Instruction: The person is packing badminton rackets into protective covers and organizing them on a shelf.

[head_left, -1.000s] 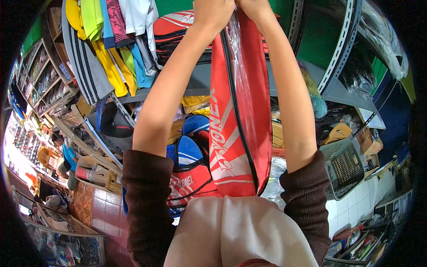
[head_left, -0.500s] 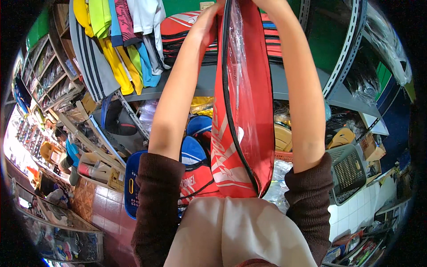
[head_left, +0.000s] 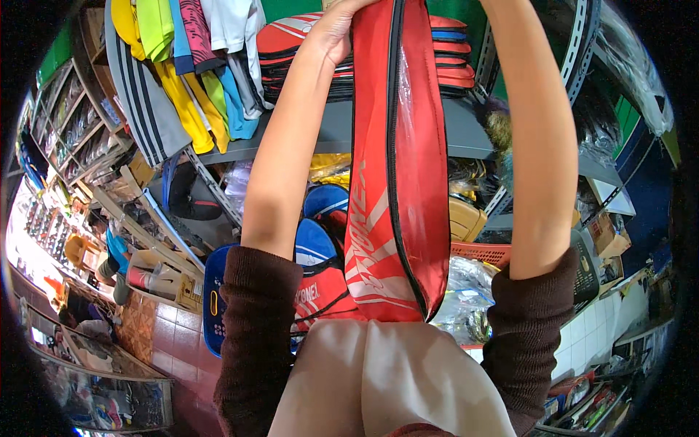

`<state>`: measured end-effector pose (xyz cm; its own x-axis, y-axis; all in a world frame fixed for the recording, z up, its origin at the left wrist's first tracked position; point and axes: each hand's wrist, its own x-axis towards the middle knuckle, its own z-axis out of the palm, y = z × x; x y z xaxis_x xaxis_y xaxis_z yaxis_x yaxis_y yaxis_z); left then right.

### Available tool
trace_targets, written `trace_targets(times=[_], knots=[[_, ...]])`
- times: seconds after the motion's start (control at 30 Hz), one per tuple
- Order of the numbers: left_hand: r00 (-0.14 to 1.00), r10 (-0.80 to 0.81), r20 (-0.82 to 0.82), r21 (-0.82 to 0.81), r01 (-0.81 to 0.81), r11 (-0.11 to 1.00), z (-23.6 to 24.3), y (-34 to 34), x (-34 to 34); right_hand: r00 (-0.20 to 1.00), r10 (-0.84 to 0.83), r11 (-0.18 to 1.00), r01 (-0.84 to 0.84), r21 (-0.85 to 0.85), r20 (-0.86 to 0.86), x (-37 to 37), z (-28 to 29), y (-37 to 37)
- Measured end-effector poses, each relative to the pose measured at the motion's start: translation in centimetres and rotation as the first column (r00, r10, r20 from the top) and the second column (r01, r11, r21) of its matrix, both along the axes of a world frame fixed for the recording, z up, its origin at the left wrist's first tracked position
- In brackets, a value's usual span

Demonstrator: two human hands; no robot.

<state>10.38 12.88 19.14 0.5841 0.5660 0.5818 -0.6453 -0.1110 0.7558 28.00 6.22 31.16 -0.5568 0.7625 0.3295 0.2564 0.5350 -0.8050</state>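
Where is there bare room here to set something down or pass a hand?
Bare: the grey shelf's front strips, below the stacked bags; tiled floor below the cardboard box, left of the blue basket. A hand might pass between the upright red bag and right forearm. Crowded: under the shelf, with blue bags and plastic-wrapped goods.

2 forearms (head_left: 280,160) flank a long red bag (head_left: 373,156) — the left hand (head_left: 336,33) holds its upper side — near stacked bags (head_left: 453,73).

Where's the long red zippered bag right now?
In the head view, the bag runs down the centre between the forearms, left hand at its visible top, beige cloth below.
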Motion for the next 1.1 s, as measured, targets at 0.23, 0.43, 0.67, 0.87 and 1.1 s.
trace_targets(times=[0.23, 0.43, 0.67, 0.87, 1.1], knots=[[0.999, -0.015, 0.03, 0.225, 0.008, 0.974, -0.4, -1.2, -0.4, 0.847, -0.525, 0.776, 0.438, 0.454, 0.08, -1.4, 0.1, -0.3], [1.0, -0.005, -0.024, -0.058, 0.003, 0.998, -1.5, 0.8, -1.9, 0.79, -0.58, 0.578, 0.225, 0.785, 0.201, -2.2, -2.0, -3.9], [0.999, 0.026, -0.028, -0.166, -0.03, 0.986, -3.5, 3.8, -2.9, 0.778, -0.495, 0.596, -0.019, 0.803, 0.386, -4.0, -10.8, -5.8], [0.983, 0.184, 0.026, -0.153, -0.178, 0.972, -5.9, 7.0, -2.8, 0.784, -0.299, 0.788, -0.118, 0.604, 0.543, -4.3, -17.6, -7.6], [0.8, 0.6, 0.031, -0.03, -0.599, 0.8, -9.1, 7.7, -2.3, 0.683, -0.201, 0.912, -0.131, 0.388, 0.702, -4.6, -22.3, -9.3]])
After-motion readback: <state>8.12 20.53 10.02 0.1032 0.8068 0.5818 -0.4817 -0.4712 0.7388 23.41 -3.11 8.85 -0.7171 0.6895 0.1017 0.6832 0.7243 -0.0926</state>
